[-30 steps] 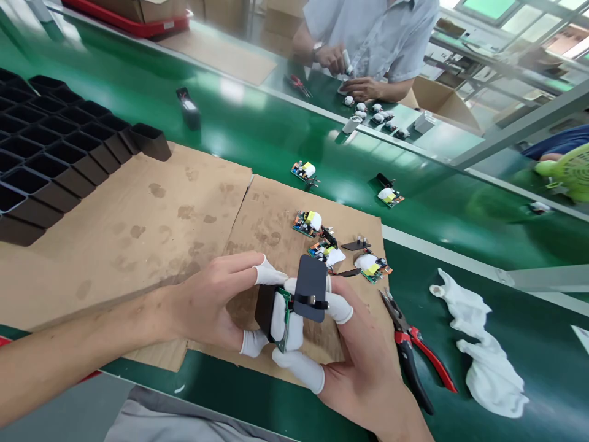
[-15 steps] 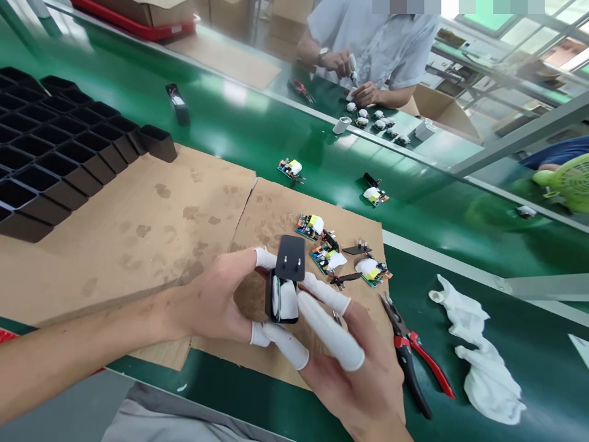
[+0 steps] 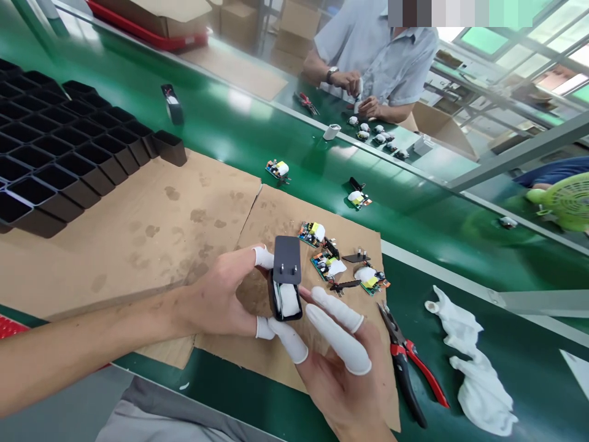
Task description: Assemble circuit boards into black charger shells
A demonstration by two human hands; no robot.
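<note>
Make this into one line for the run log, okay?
left hand: holding case | right hand: thumb by case | lid: not shut, prongs showing | boards: three on cardboard | pliers: at cardboard's right edge

Red-and-black pliers [image 3: 405, 380] lie near a crumpled white cloth [image 3: 484, 396].

Left hand [image 3: 216, 298]: we are wearing white finger cots [image 3: 264, 328], short ones, on the thumb and one finger. Right hand [image 3: 345, 374]: we are wearing white cots on the thumb and two fingers, the longer ones ending in a rolled rim. Left forearm [image 3: 105, 331] is going bare. At the lower edge we are showing grey cloth [image 3: 159, 412], creased in soft folds, darker toward the top.
</note>
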